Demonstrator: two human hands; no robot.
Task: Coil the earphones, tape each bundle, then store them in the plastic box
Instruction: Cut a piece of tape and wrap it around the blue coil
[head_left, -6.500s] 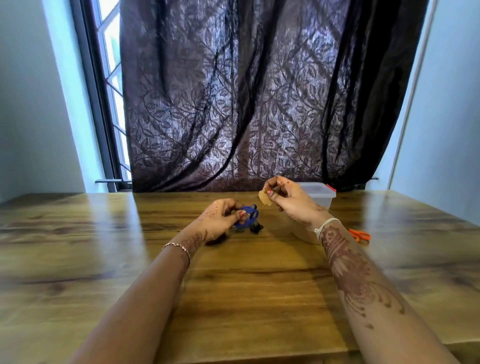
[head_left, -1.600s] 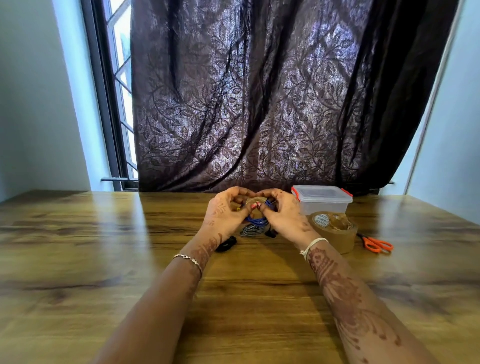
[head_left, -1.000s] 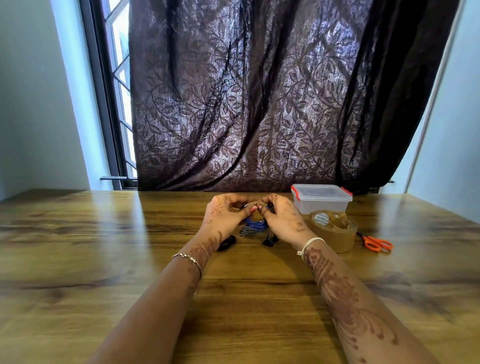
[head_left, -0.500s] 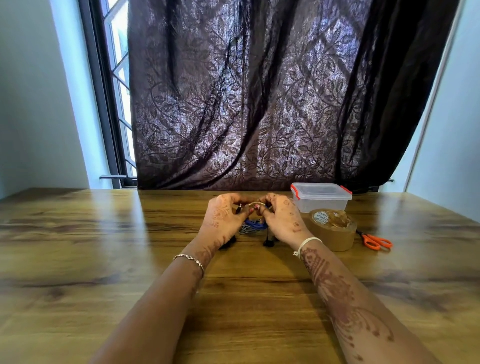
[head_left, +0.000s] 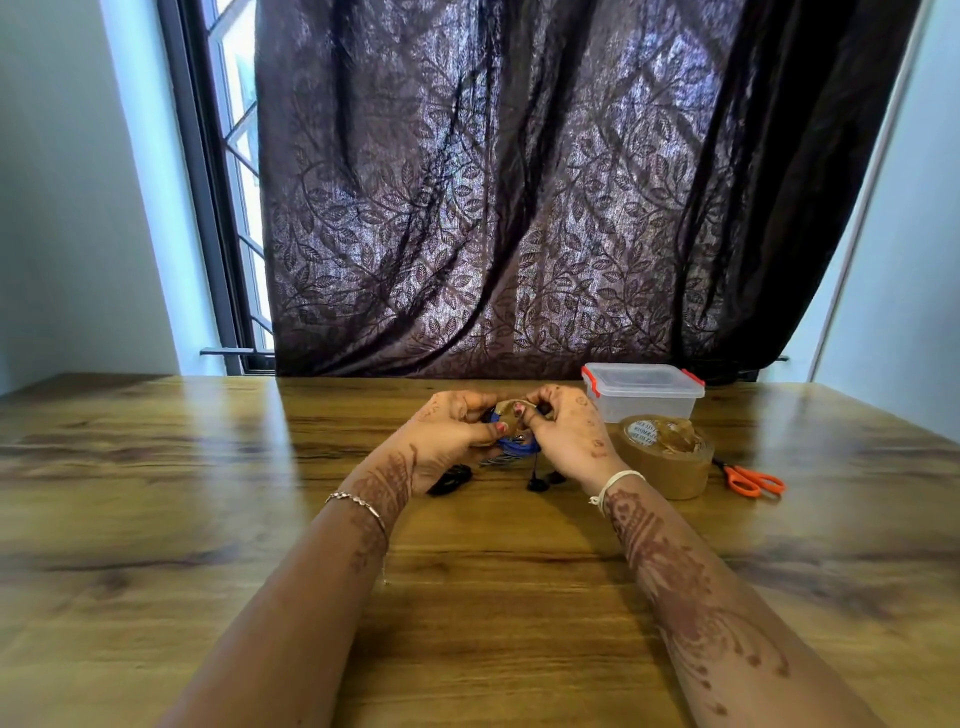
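Blue earphone coil sits between my two hands, held just above the table near the middle of its far edge. Brown tape strip lies over the top of the coil, my fingertips on it. My left hand has thumb and fingers pinched on the coil and tape from the left side; my right hand has thumb and fingers pinched on the tape and bundle from the right. Fingertips of both hands nearly touch over the bundle. Grey cable loops hang just under the blue coil, touching or close to the tabletop, can't tell which. Black earbuds dangle below my right hand, down at the table surface. Second black earphone bundle lies on the table just beside my left wrist. Brown tape roll stands on the table right of my right hand, close to it. Clear plastic box with red clips, lid on, sits behind the tape roll at the far edge. Orange scissors lie flat right of the tape roll, toward the right edge. Dark leaf-pattern curtain hangs behind the far edge, window at its left. Thin bracelet on my left wrist, white band on my right wrist.
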